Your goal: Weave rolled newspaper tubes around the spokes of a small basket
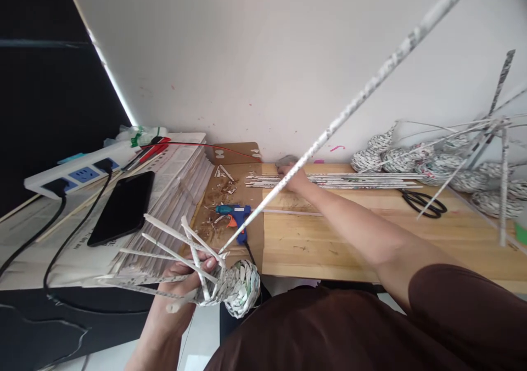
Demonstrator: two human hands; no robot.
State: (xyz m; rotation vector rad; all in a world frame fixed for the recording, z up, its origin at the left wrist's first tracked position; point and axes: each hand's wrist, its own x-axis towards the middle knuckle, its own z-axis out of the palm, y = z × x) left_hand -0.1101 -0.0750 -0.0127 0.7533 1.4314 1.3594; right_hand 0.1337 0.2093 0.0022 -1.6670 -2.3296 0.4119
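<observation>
My left hand (193, 280) is closed around a woven newspaper piece with a rounded, gourd-like body (242, 290). Several short paper spokes (173, 250) fan out from its left end. From the same spot, a long rolled paper tube (329, 132) slants up to the right, across the view. At the back of the table by the wall, my right hand (293, 176) touches a grey, crumpled, cloth-like thing (287, 161). Its fingers are blurred and partly hidden, so their grip is unclear. Beside it lies a row of rolled paper tubes (362, 181).
A blue glue gun (234, 213) lies on brown cardboard (253, 234) with paper scraps. Stacked newspapers (181, 184) at left carry a black phone (123, 207) and a power strip (82, 169). Black-handled scissors (424, 203) and several woven gourds (397, 161) lie right.
</observation>
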